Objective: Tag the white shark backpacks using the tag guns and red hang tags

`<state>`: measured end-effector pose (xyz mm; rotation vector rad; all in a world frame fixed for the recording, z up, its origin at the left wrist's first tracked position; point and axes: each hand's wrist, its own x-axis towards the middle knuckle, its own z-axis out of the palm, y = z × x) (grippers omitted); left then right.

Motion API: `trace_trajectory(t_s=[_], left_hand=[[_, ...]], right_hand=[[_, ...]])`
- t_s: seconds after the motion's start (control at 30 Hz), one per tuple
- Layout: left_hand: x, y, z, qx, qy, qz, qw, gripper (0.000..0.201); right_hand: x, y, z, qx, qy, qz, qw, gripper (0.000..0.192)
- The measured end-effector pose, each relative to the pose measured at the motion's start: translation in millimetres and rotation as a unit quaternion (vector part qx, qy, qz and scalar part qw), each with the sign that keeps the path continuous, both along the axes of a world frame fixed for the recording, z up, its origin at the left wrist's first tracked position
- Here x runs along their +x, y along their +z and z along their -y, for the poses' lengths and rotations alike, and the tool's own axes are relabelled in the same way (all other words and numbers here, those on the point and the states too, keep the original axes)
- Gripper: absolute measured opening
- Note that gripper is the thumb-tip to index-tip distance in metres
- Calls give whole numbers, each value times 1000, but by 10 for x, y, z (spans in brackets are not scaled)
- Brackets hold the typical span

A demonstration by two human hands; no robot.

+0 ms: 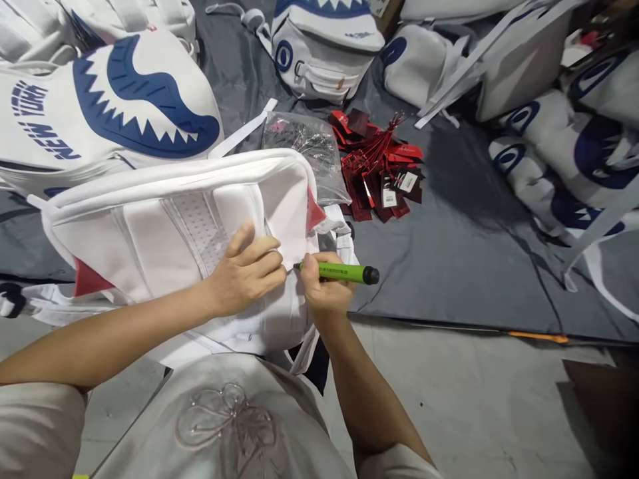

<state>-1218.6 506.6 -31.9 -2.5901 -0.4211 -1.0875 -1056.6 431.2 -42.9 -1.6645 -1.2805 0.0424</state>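
Observation:
A white backpack (150, 233) with red corner patches lies against the table's near edge, its padded back facing up. My left hand (248, 269) bears down on that panel with bent fingers, gripping the white fabric. Close by on the right, my right hand (327, 289) is closed around a green marker (347, 272). The marker's dark tip points left and touches or nearly touches the fabric, just beyond my left fingertips. The black end of the marker sticks out to the right. What lies under my left fingers is hidden.
A red bundle of hang tags (379, 173) and a clear plastic bag (299, 143) lie behind the backpack on the dark-covered table (459, 259). More white bags (204, 110) with blue shark-mouth prints stand at the left, back and right. Loose straps (574, 256) hang at the right.

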Motion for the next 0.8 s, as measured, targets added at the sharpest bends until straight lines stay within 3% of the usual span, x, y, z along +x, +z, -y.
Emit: trace_trajectory(t_s=[0.13, 0.33, 0.43, 0.6, 0.8], left_hand=[[30, -37, -56, -5, -9, 14, 1000, 17], [32, -157, -78, -16, -23, 34, 999, 18], [7, -250, -85, -30, 4, 1, 1000, 17], [-1, -325, -110, -91, 32, -58, 994, 17], [71, -231, -146, -13, -23, 57, 998, 17]], right_hand=[[70, -20, -39, 0, -3, 60, 998, 33], [112, -50, -82, 25, 10, 33, 999, 31], [112, -41, -107, -1, 30, 34, 999, 32], [143, -37, -144, -10, -1, 91, 996, 34], [192, -18, -157, -13, 7, 66, 998, 34]])
